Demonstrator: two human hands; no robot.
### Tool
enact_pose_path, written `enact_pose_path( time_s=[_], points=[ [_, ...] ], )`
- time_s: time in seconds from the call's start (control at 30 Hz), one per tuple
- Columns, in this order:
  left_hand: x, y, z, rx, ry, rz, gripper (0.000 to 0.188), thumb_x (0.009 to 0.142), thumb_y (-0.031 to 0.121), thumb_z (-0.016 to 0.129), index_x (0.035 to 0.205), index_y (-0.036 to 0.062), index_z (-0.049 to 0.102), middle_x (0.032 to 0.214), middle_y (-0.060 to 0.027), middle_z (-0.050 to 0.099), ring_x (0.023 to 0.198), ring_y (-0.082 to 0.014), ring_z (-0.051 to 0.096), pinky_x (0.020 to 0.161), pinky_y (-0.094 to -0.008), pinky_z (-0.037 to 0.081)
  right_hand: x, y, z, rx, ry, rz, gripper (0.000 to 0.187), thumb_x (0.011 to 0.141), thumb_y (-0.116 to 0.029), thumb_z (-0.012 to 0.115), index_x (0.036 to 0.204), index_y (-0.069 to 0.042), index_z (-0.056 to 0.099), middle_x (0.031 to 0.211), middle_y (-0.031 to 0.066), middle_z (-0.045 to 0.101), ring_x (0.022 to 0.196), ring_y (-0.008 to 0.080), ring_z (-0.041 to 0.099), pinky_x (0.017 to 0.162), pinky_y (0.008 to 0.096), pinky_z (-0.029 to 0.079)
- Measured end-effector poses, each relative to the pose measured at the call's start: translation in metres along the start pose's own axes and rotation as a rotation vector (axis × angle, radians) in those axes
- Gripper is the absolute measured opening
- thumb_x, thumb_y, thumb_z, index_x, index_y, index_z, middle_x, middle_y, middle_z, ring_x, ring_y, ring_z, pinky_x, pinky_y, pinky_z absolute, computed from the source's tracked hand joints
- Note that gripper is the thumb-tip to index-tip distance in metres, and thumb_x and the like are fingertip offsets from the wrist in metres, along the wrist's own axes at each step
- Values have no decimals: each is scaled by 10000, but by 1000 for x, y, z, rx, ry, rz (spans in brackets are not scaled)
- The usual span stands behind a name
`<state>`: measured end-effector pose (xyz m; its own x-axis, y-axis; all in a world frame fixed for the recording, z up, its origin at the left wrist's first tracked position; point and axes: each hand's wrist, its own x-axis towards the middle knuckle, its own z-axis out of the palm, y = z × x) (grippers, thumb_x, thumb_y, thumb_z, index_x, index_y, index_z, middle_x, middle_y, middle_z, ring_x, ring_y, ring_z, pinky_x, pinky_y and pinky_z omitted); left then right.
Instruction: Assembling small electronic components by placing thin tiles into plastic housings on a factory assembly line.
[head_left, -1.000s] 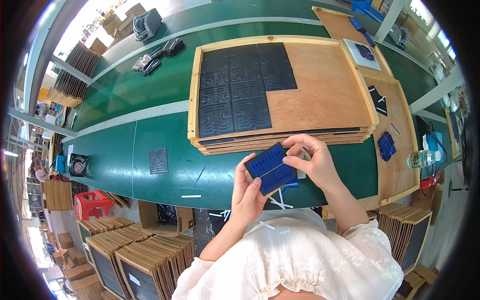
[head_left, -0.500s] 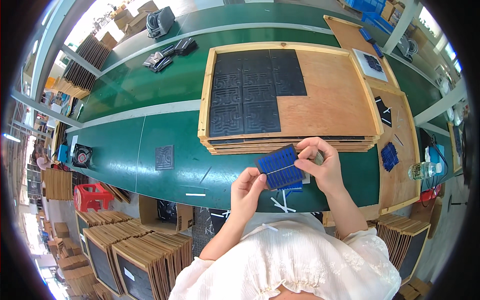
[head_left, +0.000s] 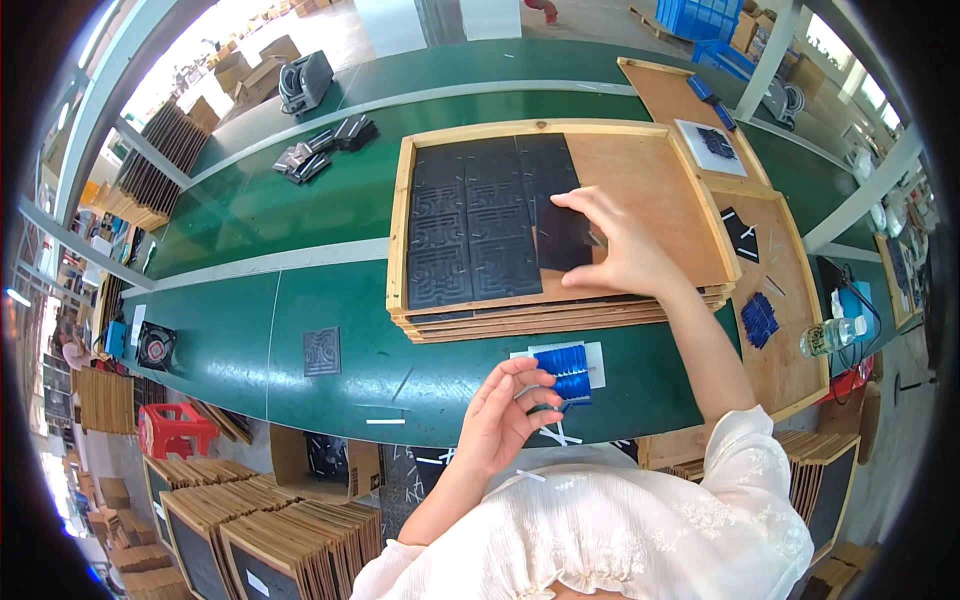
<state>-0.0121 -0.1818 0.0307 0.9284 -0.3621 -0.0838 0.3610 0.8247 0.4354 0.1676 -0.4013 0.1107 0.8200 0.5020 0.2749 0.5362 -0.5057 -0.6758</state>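
Change, panel: half a second ago both hands were holding it over the worktop; now the right hand (head_left: 632, 252) alone is carrying the panel (head_left: 562, 238) at the tray.
Change, face: the blue-striped side was showing before; a plain, dark side is now facing the camera.
Change, blue stack: the panel was partly covering the blue pieces (head_left: 566, 374); they are now showing more fully, a white sheet (head_left: 597, 366) protruding beside them.
Panel, location: it is sitting or hovering inside the wooden tray (head_left: 398, 230), right of the second column of black panels (head_left: 440, 215) and overlapping the lower part of the third column in view; contact with the tray floor cannot be told.
Panel, appearance: it is presenting a small, flat, rectangular form, near black, with no stripes visible on this side.
Right hand: it is clamping the panel between fingers at the upper edge and thumb at the lower corner.
Left hand (head_left: 503, 418): it is hanging with fingers loosely curled and apart, nothing visible in its grasp, near the blue pieces; contact cannot be told.
Worktop (head_left: 230, 325): it is bearing a loose black panel (head_left: 322, 352), lying flat left of the tray.
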Motion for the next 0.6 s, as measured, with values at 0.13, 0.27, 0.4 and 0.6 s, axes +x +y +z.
enact_pose_path(
  time_s=[0.13, 0.27, 0.4, 0.6],
  points=[
    [-2, -3, -1, -11, 24, -41, 343, 1070, 258, 490, 1319, 24, 511, 1177, -164, 634, 1049, -283, 651, 901, -460, 566, 13, 35, -11, -120, -25, 80, 888, 629, -244, 910, 1423, -140, 526, 1388, 83, 576, 1308, 298, 499, 1123, 419, 408],
    [-7, 3, -10, -23, 55, -35, 319, 1069, 242, 487, 1298, 23, 526, 1149, -166, 646, 1038, -279, 657, 903, -453, 564, 16, 41, -7, -85, -33, 136, 904, 625, -245, 911, 1436, -153, 522, 1358, 73, 609, 1304, 285, 506, 1126, 413, 405],
    [-7, 5, -10, 0, 68, -30, 325, 1073, 253, 475, 1302, 28, 523, 1149, -165, 647, 1035, -282, 659, 899, -452, 563, 17, 42, -6, -53, -34, 103, 898, 634, -238, 906, 1441, -156, 520, 1368, 77, 604, 1310, 283, 503, 1136, 410, 394],
    [-6, 35, -32, 646, 318, 283, 352, 974, 35, 607, 1311, 21, 507, 1136, -133, 651, 969, -220, 667, 843, -327, 559, 6, 29, -9, -66, 49, 24, 829, 668, -248, 896, 1408, -115, 546, 1374, 103, 598, 1333, 280, 508, 1140, 403, 395]
  ],
)
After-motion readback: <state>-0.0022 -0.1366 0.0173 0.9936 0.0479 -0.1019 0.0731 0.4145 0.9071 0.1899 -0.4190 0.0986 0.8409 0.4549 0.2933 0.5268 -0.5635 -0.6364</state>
